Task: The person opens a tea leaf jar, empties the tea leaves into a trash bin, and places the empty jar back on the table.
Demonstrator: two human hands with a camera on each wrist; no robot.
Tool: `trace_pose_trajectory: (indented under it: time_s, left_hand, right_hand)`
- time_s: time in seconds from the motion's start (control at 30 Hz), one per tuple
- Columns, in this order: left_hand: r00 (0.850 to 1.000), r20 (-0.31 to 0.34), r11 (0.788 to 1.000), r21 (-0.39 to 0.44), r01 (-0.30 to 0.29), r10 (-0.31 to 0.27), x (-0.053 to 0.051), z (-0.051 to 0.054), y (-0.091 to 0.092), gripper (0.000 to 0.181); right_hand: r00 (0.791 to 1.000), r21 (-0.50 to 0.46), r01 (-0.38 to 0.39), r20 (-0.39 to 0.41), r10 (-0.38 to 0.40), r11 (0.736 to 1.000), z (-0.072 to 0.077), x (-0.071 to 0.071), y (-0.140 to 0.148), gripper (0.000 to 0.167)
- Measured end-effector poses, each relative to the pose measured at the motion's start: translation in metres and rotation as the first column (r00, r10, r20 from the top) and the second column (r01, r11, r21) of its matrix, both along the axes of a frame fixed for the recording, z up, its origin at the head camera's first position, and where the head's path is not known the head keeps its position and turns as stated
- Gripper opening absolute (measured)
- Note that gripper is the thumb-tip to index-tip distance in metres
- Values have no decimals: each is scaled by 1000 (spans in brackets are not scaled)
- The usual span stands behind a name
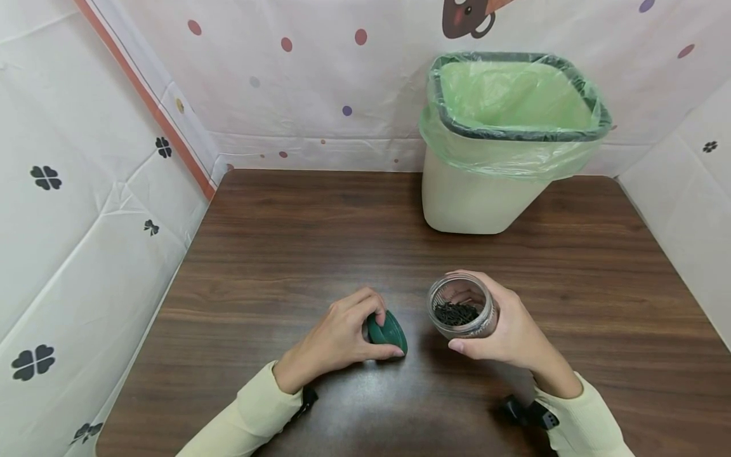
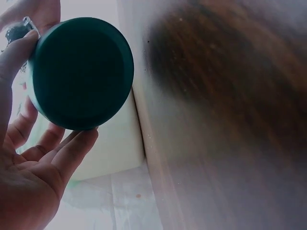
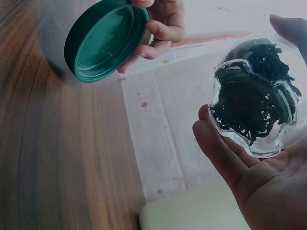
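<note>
A clear jar (image 1: 465,317) stands without a lid in my right hand (image 1: 505,324), fingers and thumb curled round its side. Dark, dry shreds like loose tea leaves (image 1: 455,313) lie inside it. From beneath, the right wrist view shows the jar's lobed glass base (image 3: 254,110) with the dark shreds above. My left hand (image 1: 345,333) pinches a green lid (image 1: 389,333) by its rim, to the left of the jar. The lid is tilted, and its hollow inner side shows in the right wrist view. Lid and jar are apart.
A cream bin (image 1: 474,197) with a green plastic liner (image 1: 514,95) stands at the back right of the brown wooden table (image 1: 297,241). Patterned white sheets (image 1: 314,82) hang behind and beside the table. Dark wrist devices (image 1: 528,412) sit at both cuffs.
</note>
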State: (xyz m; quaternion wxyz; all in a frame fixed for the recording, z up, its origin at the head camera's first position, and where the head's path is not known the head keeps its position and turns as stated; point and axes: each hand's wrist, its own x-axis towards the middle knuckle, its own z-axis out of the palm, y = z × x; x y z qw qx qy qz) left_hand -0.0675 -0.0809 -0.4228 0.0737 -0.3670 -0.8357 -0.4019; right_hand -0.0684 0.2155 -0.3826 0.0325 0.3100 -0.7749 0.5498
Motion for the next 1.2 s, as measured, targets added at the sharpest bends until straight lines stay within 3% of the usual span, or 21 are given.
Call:
trace_pose_trajectory:
  time_s: [0.8, 1.2]
  left_hand:
    - [1000, 24, 998, -67, -3, 5, 1, 1, 1, 49]
    - [997, 72, 992, -118, 34, -25, 0, 2, -4, 49]
  right_hand:
    - [1000, -1, 2, 10, -2, 1000, 1, -1, 1, 92]
    - [1000, -8, 0, 18, 0, 1000, -1, -2, 1, 91]
